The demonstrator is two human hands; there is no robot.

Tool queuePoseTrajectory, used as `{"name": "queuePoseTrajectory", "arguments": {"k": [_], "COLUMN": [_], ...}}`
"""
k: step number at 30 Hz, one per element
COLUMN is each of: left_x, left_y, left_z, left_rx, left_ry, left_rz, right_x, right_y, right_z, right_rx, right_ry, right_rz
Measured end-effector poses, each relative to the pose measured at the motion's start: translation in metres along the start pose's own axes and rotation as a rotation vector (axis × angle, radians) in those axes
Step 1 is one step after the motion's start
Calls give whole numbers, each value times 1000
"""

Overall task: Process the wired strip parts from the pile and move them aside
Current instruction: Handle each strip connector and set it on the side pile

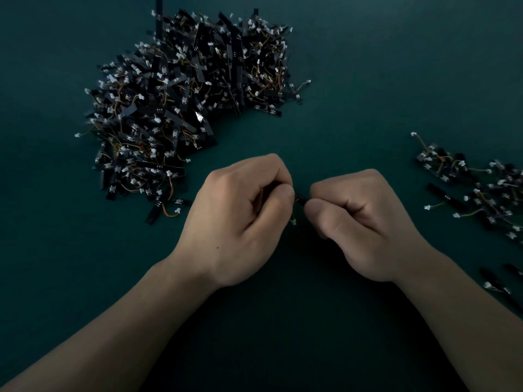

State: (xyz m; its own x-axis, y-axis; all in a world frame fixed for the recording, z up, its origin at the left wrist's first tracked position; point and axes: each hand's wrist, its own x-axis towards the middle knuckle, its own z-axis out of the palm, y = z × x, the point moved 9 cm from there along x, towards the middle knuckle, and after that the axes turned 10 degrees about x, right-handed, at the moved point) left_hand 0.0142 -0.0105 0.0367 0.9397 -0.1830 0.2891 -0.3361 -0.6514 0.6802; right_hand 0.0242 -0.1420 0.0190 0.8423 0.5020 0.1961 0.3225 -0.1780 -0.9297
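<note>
Left hand (240,219) and right hand (365,222) pinch one strip (301,198).

- Left hand (240,219) and right hand (365,222): both bare.
- Left forearm (113,321): bare from the wrist to the lower-left frame edge.
- Right forearm (452,321): bare from the wrist to the lower-right edge.
- Small dark mole (217,247) on the back of the left hand, near the wrist.
- Thumbnails look short; too dim to tell more.
- Knuckle ridges show on both hand backs.
</note>
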Motion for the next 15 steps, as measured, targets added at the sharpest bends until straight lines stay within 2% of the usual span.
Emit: {"name": "queuePoseTrajectory", "arguments": {"k": [3,6,7,9,12,15], "left_x": [-1,-3,-3,-4,-4,-4], "left_y": [4,-11,-19,-35,-42,-38], "left_z": [-6,-17,-16,-2,13,14], "left_rx": [51,290,380,514,687,728], "left_ry": [62,181,145,-37,-203,-200], "left_rz": [30,-127,-209,-335,-354,-305], "right_x": [-2,-10,-13,-16,-8,-7], "right_y": [-5,-20,-25,-28,-11,4], "right_z": [-4,-22,-29,-34,-34,-30], "right_rx": [-10,3,25,5,-30,-51], "right_ry": [55,308,382,447,405,359], "right_rz": [-82,-271,-345,-423,-276,-139]}}
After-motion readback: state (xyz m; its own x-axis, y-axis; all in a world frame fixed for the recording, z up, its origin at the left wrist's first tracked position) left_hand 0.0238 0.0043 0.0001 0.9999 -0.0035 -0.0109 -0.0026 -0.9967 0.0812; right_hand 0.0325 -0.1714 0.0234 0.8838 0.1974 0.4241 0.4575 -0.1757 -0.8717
